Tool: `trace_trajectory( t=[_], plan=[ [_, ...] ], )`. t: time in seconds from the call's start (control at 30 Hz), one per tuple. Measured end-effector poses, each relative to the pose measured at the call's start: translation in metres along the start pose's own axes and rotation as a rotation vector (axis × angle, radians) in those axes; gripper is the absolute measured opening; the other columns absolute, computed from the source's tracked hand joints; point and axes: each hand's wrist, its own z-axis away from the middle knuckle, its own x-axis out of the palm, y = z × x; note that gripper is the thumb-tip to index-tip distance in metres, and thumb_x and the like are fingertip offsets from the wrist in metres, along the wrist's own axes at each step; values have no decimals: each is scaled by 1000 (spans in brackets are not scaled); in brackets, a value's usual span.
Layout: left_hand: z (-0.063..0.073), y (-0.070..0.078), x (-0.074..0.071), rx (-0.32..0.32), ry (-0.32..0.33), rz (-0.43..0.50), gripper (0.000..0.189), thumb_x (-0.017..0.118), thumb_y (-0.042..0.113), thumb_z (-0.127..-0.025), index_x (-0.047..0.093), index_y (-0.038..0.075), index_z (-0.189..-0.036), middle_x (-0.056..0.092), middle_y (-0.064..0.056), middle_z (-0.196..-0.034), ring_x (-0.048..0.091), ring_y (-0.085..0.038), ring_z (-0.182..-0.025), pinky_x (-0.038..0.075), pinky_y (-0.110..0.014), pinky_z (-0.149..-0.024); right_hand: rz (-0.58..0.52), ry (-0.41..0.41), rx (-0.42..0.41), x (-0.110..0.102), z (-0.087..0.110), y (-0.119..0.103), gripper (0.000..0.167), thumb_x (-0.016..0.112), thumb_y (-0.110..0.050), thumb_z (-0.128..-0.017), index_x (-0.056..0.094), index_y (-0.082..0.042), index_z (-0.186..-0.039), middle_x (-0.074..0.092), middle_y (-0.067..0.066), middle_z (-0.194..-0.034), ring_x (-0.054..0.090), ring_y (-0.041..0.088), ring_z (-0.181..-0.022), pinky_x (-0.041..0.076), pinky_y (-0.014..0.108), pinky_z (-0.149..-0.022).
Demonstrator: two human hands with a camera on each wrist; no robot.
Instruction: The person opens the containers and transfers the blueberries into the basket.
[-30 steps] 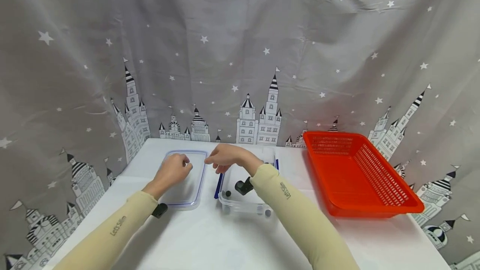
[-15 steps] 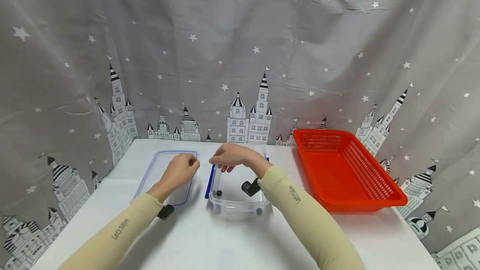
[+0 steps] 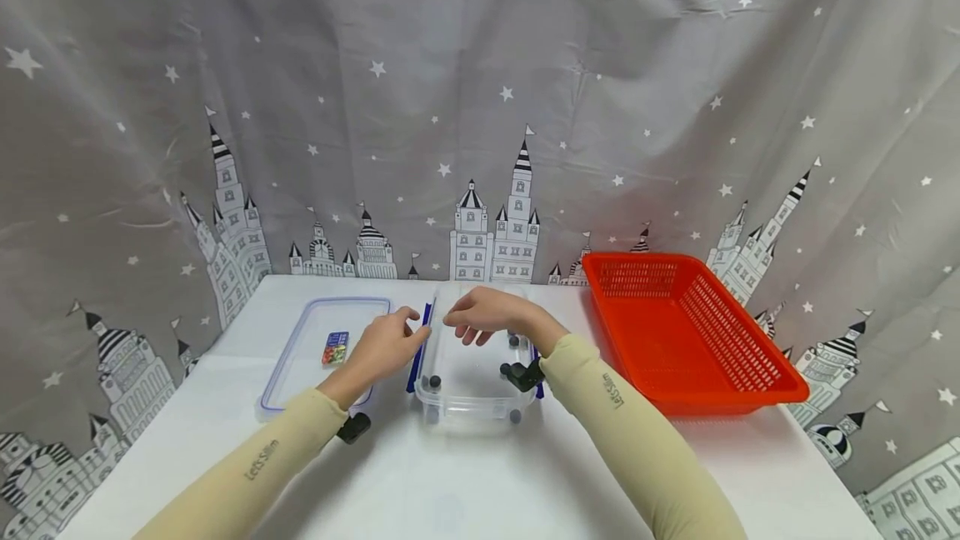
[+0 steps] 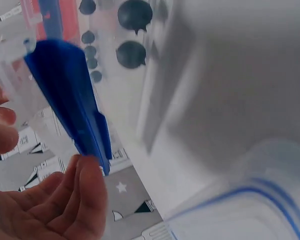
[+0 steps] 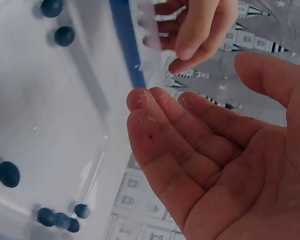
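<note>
A clear plastic food container (image 3: 472,405) with blue side latches stands in the middle of the table, several small dark blue balls (image 5: 8,174) inside it. My left hand (image 3: 388,346) is at its left side, fingers loosely bent and holding nothing. In the left wrist view, those fingertips come right up to the end of the hanging blue latch (image 4: 70,95). Over the back of the container hovers my right hand (image 3: 491,313), palm and slack fingers bare in the right wrist view. To the left lies the clear lid (image 3: 296,369), with a colourful label (image 3: 335,348).
A red plastic basket (image 3: 667,348) stands on the right side of the white table (image 3: 450,490). Behind the table hangs a grey curtain (image 3: 375,132) printed with castles and stars. Both forearms wear pale yellow sleeves.
My left hand has moved right, from over the lid to the container's left side, uncovering the label. My right hand has shifted slightly right above the container. The head view has turned a little.
</note>
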Motion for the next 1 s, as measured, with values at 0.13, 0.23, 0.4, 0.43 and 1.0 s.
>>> trace_trajectory(
  t=[0.13,0.23,0.4,0.43,1.0],
  plan=[
    [2,4,6,-18,-46,-16,52,60,34,-94,56,3,-136,70,-9,-92,64,-18,-71,50,-33,-62,-20,-8,18,-1,-1,9,42,58,-31,-101,66,0,-128,71,9,-97,71,33,-98,58,35,-78],
    [5,6,9,-23,-54,-19,50,60,28,-92,55,1,-134,70,-10,-91,63,-18,-70,49,-33,-61,-27,-16,28,-1,-3,16,42,58,-31,-101,66,0,-128,71,8,-96,71,31,-97,58,34,-77],
    [8,10,14,-33,-75,0,55,58,26,-93,49,-2,-140,66,-9,-82,59,-18,-63,46,-32,-56,-14,-90,56,-2,-8,26,39,57,-29,-101,66,-2,-128,72,14,-103,71,31,-99,58,35,-78],
    [9,10,15,-32,-81,1,57,58,26,-94,47,-3,-141,66,-9,-82,58,-18,-62,45,-32,-55,-1,-119,63,-2,-8,28,38,57,-29,-102,66,-3,-127,72,15,-106,70,31,-100,58,35,-79],
    [13,11,24,-28,-37,-15,55,52,26,-97,46,-6,-142,69,-17,-103,58,-19,-67,45,-32,-58,196,-498,258,8,-34,37,23,68,-17,-92,73,1,-105,74,12,-91,68,21,-83,52,53,-96]
  ],
)
